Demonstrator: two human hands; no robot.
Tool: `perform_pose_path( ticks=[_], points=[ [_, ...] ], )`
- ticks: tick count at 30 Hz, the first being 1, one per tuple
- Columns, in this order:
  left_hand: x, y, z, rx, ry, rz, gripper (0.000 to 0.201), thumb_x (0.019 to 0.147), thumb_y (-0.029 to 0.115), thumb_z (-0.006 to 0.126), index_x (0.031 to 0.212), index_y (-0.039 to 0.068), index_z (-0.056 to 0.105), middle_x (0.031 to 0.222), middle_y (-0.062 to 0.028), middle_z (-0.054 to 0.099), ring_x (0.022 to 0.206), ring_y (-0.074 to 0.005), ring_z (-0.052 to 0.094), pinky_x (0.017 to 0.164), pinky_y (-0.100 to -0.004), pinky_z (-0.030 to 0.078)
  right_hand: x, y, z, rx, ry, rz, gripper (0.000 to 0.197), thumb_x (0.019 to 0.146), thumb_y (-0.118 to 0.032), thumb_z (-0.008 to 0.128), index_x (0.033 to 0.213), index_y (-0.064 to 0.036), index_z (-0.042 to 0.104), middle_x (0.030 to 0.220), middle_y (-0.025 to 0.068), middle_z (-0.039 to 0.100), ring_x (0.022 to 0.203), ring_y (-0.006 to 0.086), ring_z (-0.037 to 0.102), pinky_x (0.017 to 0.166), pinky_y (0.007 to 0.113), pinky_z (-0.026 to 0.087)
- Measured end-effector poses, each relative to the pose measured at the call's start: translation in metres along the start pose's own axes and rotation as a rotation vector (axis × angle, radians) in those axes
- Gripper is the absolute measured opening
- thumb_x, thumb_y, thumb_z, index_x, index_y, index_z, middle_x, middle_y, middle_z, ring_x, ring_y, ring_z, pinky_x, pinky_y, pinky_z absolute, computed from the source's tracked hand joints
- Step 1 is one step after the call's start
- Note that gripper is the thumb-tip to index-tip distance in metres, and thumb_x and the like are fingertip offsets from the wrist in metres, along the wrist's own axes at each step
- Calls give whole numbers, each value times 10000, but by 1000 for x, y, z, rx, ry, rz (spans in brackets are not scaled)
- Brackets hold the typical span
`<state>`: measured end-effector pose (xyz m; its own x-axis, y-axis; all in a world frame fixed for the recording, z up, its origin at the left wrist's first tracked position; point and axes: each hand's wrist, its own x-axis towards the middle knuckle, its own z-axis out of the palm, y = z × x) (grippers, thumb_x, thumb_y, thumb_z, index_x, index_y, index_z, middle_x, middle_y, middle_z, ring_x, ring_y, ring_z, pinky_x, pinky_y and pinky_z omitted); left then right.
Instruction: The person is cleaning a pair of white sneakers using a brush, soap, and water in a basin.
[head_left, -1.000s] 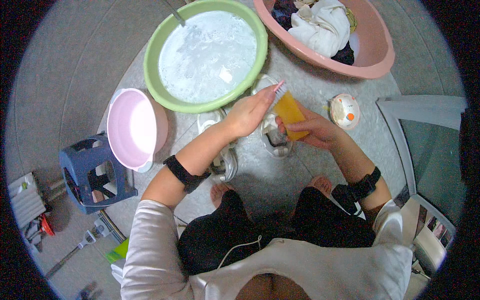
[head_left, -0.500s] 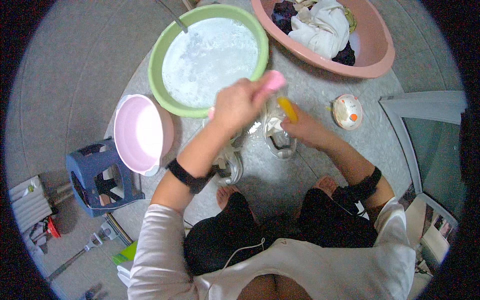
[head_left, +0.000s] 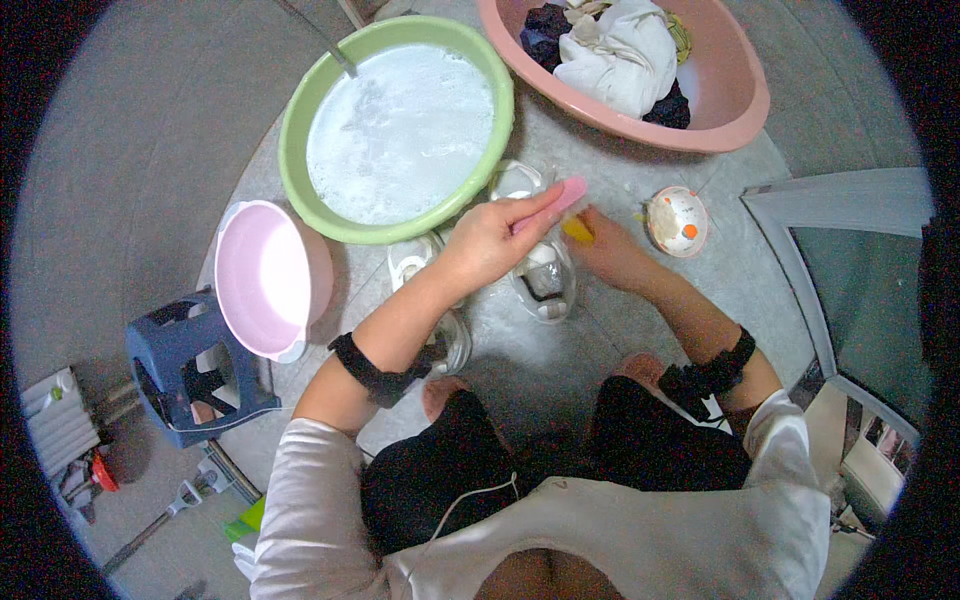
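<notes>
So the left hand (head_left: 488, 243) is curled around a pink brush (head_left: 553, 202), fingers wrapped on the handle, held right over a white shoe (head_left: 543, 272) on the floor. The right hand (head_left: 607, 252) sits just right of that shoe, closed on something yellow (head_left: 577, 230), maybe soap or a sponge, can't really tell. A second white shoe (head_left: 425, 290) lies left of the first, partly under the left forearm. Just far of the hands there's a green basin (head_left: 300, 120) full of sudsy water, and far right a pink basin (head_left: 740, 110) piled with clothes. A small white and orange dish (head_left: 676, 221) is near the right hand. Off to the left, a pink bowl (head_left: 262, 278) leans on a blue stool (head_left: 185, 370).
</notes>
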<state>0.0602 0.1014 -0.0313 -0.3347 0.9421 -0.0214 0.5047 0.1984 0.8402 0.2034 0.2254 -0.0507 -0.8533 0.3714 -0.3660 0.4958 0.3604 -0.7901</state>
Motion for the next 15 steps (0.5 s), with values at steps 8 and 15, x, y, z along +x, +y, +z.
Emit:
perform_pose_path(
  ticks=[8,15],
  points=[
    [-24,-24,-11,-24,-18,-165,356,823,293,511,1162,182,501,760,-152,577,627,-204,541,615,-303,428,-16,78,-64,387,161,356,283,816,-251,553,996,-33,538,836,32,589,712,97,556,613,217,448],
    [-41,-27,-18,-159,-34,-246,371,835,250,514,1168,89,486,895,-99,591,779,-122,525,731,-253,414,-14,176,-98,147,188,441,289,786,-261,571,936,-15,571,751,62,601,683,154,575,648,272,464]
  ],
)
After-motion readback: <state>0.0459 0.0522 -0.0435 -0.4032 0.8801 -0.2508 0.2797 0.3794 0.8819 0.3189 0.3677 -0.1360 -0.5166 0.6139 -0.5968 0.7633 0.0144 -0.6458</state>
